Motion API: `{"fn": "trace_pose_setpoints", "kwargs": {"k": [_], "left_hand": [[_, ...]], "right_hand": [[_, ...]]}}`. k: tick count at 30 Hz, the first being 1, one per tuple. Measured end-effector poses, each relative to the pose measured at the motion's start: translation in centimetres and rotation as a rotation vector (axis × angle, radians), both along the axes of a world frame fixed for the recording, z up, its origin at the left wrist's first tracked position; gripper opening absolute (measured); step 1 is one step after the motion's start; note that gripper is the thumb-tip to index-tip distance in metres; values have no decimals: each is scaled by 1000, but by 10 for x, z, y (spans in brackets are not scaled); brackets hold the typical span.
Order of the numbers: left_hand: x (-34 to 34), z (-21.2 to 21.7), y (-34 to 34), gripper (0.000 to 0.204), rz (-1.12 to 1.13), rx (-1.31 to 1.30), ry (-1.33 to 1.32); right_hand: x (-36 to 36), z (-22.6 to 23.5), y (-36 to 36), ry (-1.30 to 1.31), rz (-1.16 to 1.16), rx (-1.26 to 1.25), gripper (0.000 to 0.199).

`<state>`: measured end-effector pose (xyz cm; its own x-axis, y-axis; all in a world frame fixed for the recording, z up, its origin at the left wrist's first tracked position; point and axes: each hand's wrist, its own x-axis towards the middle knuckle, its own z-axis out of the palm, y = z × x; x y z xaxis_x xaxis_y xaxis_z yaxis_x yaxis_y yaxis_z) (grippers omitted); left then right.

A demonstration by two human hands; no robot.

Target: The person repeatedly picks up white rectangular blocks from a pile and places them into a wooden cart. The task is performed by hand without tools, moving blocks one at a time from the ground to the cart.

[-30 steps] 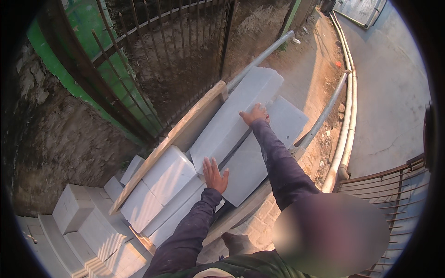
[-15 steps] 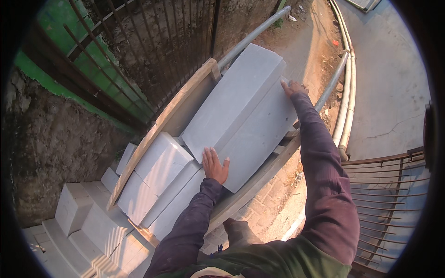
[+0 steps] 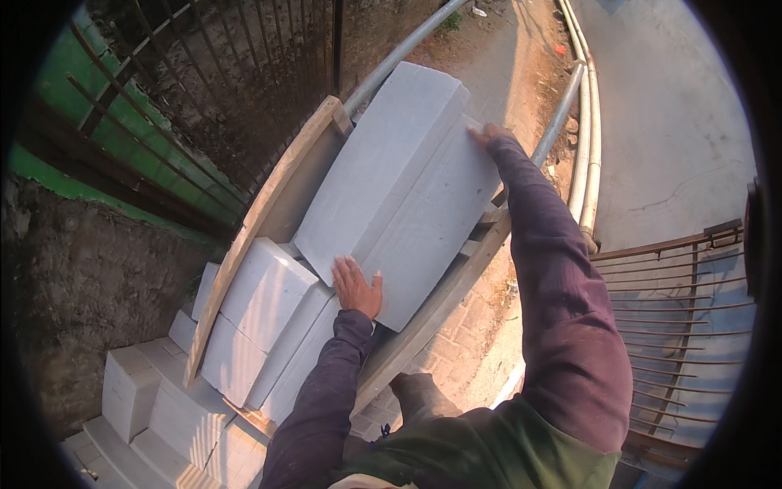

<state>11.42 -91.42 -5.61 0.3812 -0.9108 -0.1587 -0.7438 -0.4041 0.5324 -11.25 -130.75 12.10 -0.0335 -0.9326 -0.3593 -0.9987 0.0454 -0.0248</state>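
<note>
Right grip [image 3: 493, 136] partly indistinct at far end of lower grey block [image 3: 444, 208]

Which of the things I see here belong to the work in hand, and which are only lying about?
In use:
left hand, at the near end of the long pale-grey upper block
right hand, at the far end of the flat pale-grey lower block
brown wooden frame holding both blocks

Lying about:
two long cream-coloured pipes
small red scrap

Left hand [image 3: 357, 292]: lay flat, fingers [image 3: 345, 273] extended, thumb [image 3: 376, 283] apart. Right hand [image 3: 490, 135]: stood farther forward, arm [image 3: 558, 273] outstretched.
</note>
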Motion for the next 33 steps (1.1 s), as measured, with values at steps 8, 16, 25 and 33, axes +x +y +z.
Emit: {"fn": "trace_pose_setpoints", "kwargs": {"k": [8,16,25,33], "left_hand": [[2,12,2,79,10,-17,17],[92,20,26,69,316,-174,-274],[133,-27,20,71,489,7,-359],[135,-22,25,68,506,32,-341]], "right_hand": [[-35,-39,-63,-305,-96,8,99],[57,-16,-131,-779,-141,-182,91],[68,5,-126,-721,144,50,63],[69,-61,-133,-921,260,67,64]]}}
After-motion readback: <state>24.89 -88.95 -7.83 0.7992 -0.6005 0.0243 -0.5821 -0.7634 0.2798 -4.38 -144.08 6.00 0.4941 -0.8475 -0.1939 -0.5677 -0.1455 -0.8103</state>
